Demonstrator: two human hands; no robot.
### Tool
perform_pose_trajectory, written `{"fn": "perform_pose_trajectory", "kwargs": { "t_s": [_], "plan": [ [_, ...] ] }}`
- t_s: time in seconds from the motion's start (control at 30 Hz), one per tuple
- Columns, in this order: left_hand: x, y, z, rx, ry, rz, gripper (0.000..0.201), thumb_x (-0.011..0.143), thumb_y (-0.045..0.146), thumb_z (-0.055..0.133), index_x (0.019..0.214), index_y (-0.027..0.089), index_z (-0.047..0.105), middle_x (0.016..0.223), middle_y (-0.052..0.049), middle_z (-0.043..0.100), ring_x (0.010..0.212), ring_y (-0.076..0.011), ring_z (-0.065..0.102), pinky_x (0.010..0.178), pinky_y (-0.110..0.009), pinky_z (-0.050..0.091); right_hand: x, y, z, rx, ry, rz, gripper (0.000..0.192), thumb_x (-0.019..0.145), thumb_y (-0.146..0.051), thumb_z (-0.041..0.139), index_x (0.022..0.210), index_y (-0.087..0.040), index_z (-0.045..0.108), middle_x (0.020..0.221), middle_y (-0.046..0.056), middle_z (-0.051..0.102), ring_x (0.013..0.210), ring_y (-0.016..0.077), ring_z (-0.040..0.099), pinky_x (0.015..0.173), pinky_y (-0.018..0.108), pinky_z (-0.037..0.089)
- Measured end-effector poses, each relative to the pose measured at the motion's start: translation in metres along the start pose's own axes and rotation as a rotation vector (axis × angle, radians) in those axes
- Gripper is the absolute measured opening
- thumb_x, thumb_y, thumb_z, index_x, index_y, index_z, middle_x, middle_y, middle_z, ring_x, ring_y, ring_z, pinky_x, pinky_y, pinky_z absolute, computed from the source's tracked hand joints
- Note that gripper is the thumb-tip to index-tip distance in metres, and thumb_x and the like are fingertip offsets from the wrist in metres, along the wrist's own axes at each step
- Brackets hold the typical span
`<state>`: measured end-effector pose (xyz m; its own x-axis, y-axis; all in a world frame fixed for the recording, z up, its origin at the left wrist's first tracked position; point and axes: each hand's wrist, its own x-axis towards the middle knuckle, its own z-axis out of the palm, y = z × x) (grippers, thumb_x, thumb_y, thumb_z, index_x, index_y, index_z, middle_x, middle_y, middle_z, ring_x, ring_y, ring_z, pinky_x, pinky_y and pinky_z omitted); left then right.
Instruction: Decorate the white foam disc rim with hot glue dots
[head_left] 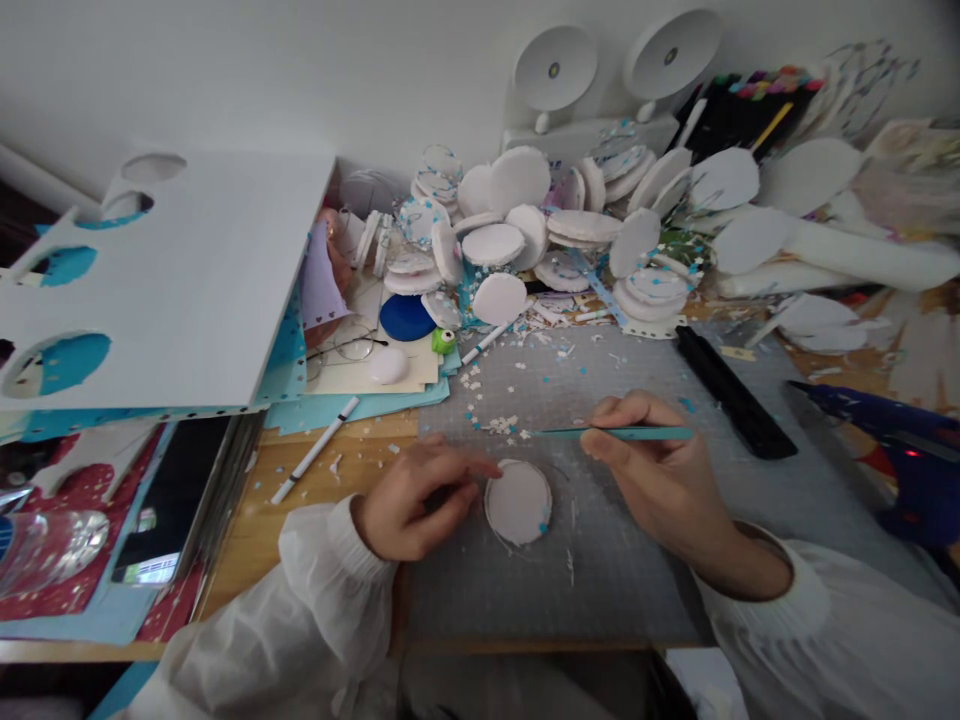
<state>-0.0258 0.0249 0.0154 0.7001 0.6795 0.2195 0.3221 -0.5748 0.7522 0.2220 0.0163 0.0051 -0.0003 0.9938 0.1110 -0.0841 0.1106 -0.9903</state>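
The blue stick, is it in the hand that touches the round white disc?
No, the right hand pinches the blue stick, while the left hand touches the round white disc.

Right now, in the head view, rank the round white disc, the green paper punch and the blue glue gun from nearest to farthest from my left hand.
From the left hand:
1. Round white disc, touching its fingertips, on the mat.
2. Green paper punch, farther back, above the hand.
3. Blue glue gun, far right edge.

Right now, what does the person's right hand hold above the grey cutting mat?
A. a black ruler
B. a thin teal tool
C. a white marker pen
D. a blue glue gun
B: the right hand pinches a thin teal tool lying level above the white disc, which the left hand steadies.
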Motion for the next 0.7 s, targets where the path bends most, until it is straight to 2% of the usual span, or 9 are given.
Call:
{"fn": "perform_pose_trajectory", "kwargs": {
  "t_s": [0.17,0.33,0.4,0.5,0.7],
  "plan": [
    [-0.001,-0.005,0.003,0.055,0.058,-0.082,0.028,0.085,0.012,0.045,0.111,0.016,0.057,0.067,-0.001,0.066,0.067,-0.0168,0.059,0.069,-0.029,0.043,0.000,0.000,0.000,0.026,-0.013,-0.010,0.010,0.078,-0.022,0.071,0.078,-0.027,0.062,0.077,-0.001,0.056,0.075,0.0127,0.055,0.064,0.026,0.045],
    [-0.002,-0.008,0.007,0.154,0.280,-0.161,0.032,0.087,0.011,0.045,0.117,0.016,0.052,0.103,-0.009,0.066,0.089,-0.0182,0.059,0.079,-0.031,0.045,0.000,0.001,0.000,0.005,0.000,-0.003,0.010,0.078,-0.025,0.071,0.078,-0.027,0.061,0.077,0.000,0.057,0.075,0.0145,0.056,0.064,0.029,0.047],
    [-0.002,-0.006,0.005,0.131,0.332,-0.163,0.028,0.087,0.011,0.046,0.112,0.017,0.055,0.101,-0.008,0.066,0.089,-0.0183,0.059,0.078,-0.031,0.045,0.000,0.001,0.000,0.003,0.008,-0.004,0.011,0.077,-0.025,0.072,0.078,-0.027,0.061,0.077,0.000,0.057,0.076,0.0146,0.056,0.065,0.029,0.048],
    [-0.001,-0.002,0.003,0.038,0.260,-0.092,0.020,0.086,0.013,0.045,0.100,0.016,0.059,0.083,-0.006,0.067,0.079,-0.0178,0.059,0.073,-0.030,0.045,0.000,0.002,0.000,0.003,0.006,-0.011,0.011,0.077,-0.024,0.071,0.079,-0.028,0.062,0.078,-0.001,0.057,0.078,0.0139,0.056,0.068,0.028,0.048],
    [0.004,0.005,0.003,-0.072,-0.022,0.081,0.020,0.085,0.013,0.043,0.095,0.017,0.061,0.078,-0.008,0.068,0.076,-0.0196,0.061,0.073,-0.032,0.044,0.000,0.002,-0.001,-0.002,0.012,-0.017,0.010,0.077,-0.024,0.071,0.079,-0.026,0.062,0.078,-0.001,0.056,0.075,0.0134,0.055,0.064,0.027,0.046]
  ]
}}
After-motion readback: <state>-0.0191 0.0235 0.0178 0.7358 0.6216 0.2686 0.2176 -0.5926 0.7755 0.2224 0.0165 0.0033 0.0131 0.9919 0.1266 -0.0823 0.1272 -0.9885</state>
